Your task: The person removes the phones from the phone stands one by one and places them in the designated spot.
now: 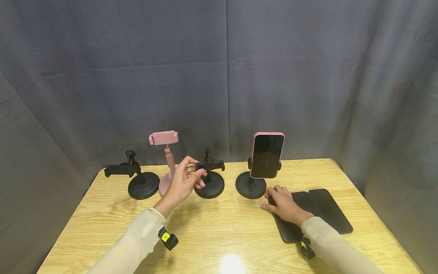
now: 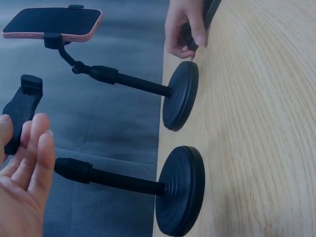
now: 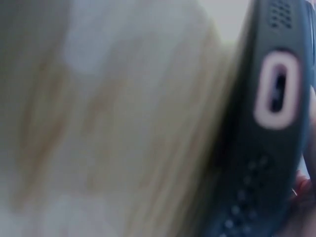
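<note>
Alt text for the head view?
A person's left grip pinches the clamp of a black, round-based phone stand; the right grip holds a black rectangular phone at a pale wood table. Another stand carries a pink-cased phone.

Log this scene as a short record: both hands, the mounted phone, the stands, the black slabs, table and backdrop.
left hand: pinches the black clamp of the middle black round-based stand
right hand: grips the left black rectangular slab
right black rectangular slab: beside it
pink-cased phone: dark screen, held in the rightmost black round-based stand
other stands, both empty: pink round-based stand; leftmost black round-based stand
surface: wood-grain table
backdrop: grey curtain
</note>
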A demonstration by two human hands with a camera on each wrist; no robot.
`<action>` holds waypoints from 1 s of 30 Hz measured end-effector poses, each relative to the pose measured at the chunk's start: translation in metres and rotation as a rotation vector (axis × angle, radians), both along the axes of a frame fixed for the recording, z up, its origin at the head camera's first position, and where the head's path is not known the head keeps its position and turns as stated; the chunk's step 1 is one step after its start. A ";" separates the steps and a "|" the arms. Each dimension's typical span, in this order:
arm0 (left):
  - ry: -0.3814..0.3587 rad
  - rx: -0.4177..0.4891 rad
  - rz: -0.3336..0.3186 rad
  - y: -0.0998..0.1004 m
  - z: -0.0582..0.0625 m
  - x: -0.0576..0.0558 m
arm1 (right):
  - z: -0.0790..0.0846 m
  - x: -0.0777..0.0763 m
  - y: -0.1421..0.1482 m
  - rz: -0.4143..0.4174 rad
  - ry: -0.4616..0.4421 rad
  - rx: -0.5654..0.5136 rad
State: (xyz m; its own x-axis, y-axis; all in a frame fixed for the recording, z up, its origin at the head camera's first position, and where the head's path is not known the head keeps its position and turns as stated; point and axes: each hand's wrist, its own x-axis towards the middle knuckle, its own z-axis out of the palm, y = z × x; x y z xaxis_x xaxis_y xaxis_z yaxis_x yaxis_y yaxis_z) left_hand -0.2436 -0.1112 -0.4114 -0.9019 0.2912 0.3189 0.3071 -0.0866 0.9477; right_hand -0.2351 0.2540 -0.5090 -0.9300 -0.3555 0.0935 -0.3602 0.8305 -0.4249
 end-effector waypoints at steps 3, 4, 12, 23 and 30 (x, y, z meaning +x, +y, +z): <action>-0.003 -0.002 0.003 0.000 0.000 0.000 | -0.001 0.000 -0.001 -0.005 -0.009 0.010; -0.005 -0.003 0.005 0.001 0.000 0.000 | 0.000 0.000 -0.001 -0.002 -0.006 0.011; -0.007 -0.015 0.014 0.001 0.002 0.001 | 0.003 0.001 -0.003 -0.005 -0.001 0.024; -0.004 -0.047 0.032 0.000 0.002 0.001 | 0.005 0.001 -0.003 -0.005 0.017 0.047; -0.027 -0.075 0.047 0.000 0.003 0.003 | 0.004 0.000 -0.002 -0.008 0.007 0.027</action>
